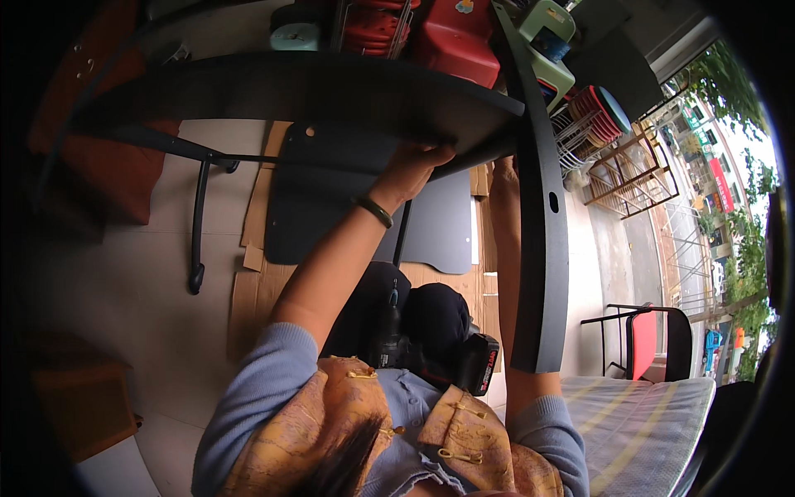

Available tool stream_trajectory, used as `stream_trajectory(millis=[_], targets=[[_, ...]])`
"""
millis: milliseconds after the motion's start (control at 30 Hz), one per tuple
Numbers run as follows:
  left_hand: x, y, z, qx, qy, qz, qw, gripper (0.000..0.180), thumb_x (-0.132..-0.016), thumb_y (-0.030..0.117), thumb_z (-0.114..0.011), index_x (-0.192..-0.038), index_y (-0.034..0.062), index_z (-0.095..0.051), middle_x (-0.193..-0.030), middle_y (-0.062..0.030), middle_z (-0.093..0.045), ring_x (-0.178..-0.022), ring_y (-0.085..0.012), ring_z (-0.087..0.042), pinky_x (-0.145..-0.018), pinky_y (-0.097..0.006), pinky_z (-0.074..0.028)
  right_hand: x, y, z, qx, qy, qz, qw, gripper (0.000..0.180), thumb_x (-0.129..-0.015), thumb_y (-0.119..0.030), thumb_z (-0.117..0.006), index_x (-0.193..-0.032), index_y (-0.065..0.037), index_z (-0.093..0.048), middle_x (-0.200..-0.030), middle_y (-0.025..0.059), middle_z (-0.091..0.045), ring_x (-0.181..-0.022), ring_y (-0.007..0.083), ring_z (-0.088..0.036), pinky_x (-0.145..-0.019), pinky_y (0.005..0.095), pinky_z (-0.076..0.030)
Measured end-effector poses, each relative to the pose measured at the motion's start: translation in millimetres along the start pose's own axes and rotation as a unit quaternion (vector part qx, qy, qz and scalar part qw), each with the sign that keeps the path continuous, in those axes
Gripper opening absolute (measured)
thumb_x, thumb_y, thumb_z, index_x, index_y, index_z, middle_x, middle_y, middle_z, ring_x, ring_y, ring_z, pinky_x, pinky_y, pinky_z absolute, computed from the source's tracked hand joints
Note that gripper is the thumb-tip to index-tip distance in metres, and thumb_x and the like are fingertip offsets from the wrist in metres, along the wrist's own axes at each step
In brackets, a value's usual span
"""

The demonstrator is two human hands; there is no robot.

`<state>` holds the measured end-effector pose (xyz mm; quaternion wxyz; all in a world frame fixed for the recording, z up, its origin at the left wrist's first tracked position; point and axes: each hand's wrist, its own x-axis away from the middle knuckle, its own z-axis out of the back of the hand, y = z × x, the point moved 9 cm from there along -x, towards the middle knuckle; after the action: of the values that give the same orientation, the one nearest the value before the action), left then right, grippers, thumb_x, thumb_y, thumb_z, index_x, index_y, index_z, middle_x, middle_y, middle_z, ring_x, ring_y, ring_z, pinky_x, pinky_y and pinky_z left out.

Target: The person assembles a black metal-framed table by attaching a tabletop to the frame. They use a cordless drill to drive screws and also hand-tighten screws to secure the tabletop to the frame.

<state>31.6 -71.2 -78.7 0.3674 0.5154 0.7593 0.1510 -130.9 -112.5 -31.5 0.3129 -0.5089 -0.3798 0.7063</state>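
At the upper middle of the view, the left hand (418,168) reaches toward 12 o'clock with its fingers bent at the lower edge of a curved black panel (315,91); whether they clamp it or only brace it cannot be told. A dark bangle (374,212) circles that wrist. The curved panel sweeps from 10 to 1 o'clock, its right end meeting a long black panel (542,240) with a slot, which stands at 3 o'clock. Toward 2 o'clock, the right hand (505,170) is beside the long panel, partly hidden, so its grip cannot be told. A black leg frame (199,224) stands at 9 o'clock. Beneath the arms, dark flat boards (319,195) lie on cardboard (246,311) spread over the floor. A power drill (389,344) rests in the person's lap at 6 o'clock, bit pointing to 12. A checked cloth (638,422) and a red-and-black chair (642,344) sit toward 4 o'clock; a red plastic chair (458,40) stands near 12.
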Motion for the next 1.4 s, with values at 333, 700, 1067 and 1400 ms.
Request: stream_trajectory(millis=[333, 700, 1067, 1400], targets=[[-4, -9, 13, 0.037, -0.040, 0.064, 0.996, 0.038, -0.066, 0.002, -0.080, -0.098, 0.0067, -0.060, -0.091, 0.0009, -0.056, -0.086, -0.0117, -0.054, -0.078, -0.025, -0.045, 22, -14, -14, 0.098, 0.024, 0.049, 0.994, 0.024, -0.097, -0.020, -0.046, -0.099, 0.000, -0.059, -0.090, 0.0045, -0.057, -0.083, 0.0136, -0.053, -0.075, 0.0289, -0.044], [2, 3, -2, 0.084, -0.023, 0.048, 0.995, 0.030, -0.069, -0.005, -0.075, -0.093, 0.0071, -0.061, -0.086, 0.0016, -0.058, -0.076, -0.0091, -0.057, -0.070, -0.020, -0.048, 24, -50, -12, 0.302, 0.062, 0.154, 0.939, 0.022, -0.089, -0.007, -0.056, -0.108, 0.004, -0.056, -0.089, 0.0107, -0.062, -0.079, 0.0190, -0.063, -0.066, 0.0287, -0.053], [0, 4, -3, 0.058, -0.019, -0.001, 0.998, 0.026, -0.074, -0.002, -0.073, -0.095, 0.0076, -0.061, -0.085, 0.0023, -0.058, -0.076, -0.0082, -0.056, -0.066, -0.019, -0.046, 17, -31, -7, 0.192, 0.041, 0.077, 0.978, 0.016, -0.089, -0.002, -0.051, -0.081, -0.003, -0.065, -0.077, 0.0086, -0.065, -0.074, 0.0211, -0.062, -0.074, 0.0316, -0.050], [-6, -9, 2, 0.087, -0.041, 0.017, 0.995, 0.041, -0.070, -0.002, -0.076, -0.105, 0.0091, -0.059, -0.096, 0.0008, -0.057, -0.090, -0.0110, -0.055, -0.079, -0.025, -0.046, 17, -8, -3, 0.151, 0.006, 0.072, 0.986, 0.017, -0.090, -0.004, -0.051, -0.079, -0.003, -0.063, -0.077, 0.0085, -0.063, -0.073, 0.0201, -0.061, -0.075, 0.0314, -0.049]])
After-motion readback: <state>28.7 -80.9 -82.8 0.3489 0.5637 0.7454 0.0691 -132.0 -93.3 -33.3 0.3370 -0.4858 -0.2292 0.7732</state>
